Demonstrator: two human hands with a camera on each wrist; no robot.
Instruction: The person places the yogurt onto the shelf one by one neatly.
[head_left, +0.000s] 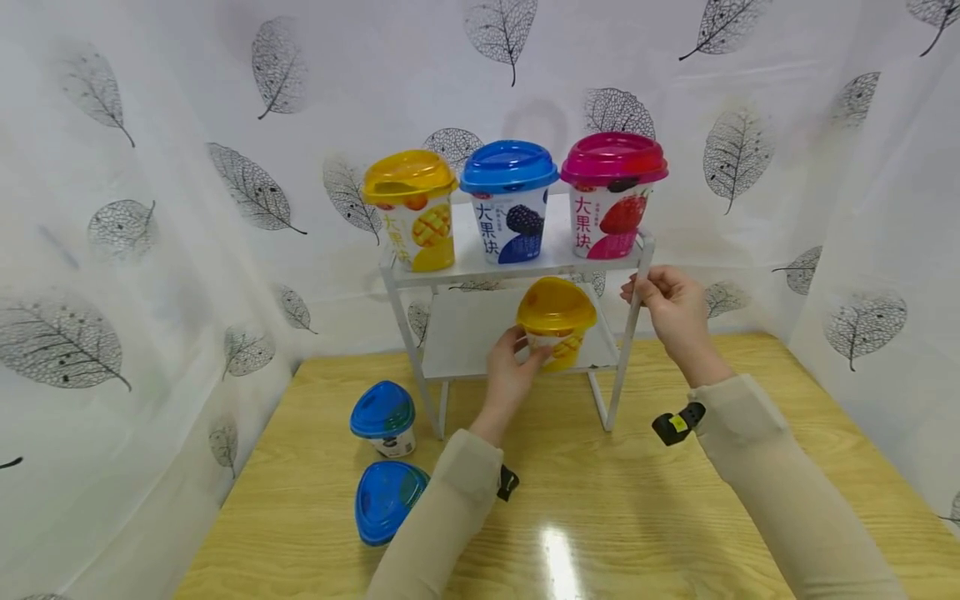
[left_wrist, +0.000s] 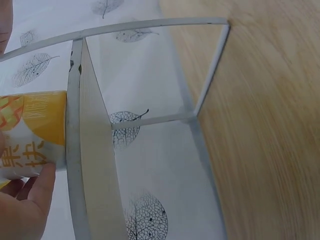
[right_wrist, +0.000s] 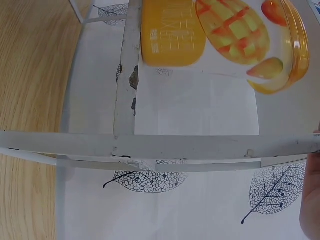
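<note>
My left hand (head_left: 510,371) grips a yellow-lidded yogurt cup (head_left: 557,310) at the right front of the lower shelf (head_left: 465,333) of a white metal rack. In the left wrist view, the base of this mango-printed cup (left_wrist: 45,120) meets the shelf's front edge, with the thumb and fingers (left_wrist: 44,187) around its side. With thumb and fingers, my right hand (head_left: 675,312) pinches the rack's right front post (head_left: 630,333) just below the top shelf. Only part of the right hand (right_wrist: 311,200) shows in the right wrist view, beside the post.
Along the top shelf (head_left: 468,267) stand a yellow cup (head_left: 420,221), a blue cup (head_left: 510,204) and a pink cup (head_left: 611,200). Two blue-lidded cups, one farther back (head_left: 384,417) and one nearer (head_left: 386,500), sit on the wooden table left of the rack. A leaf-patterned curtain surrounds it.
</note>
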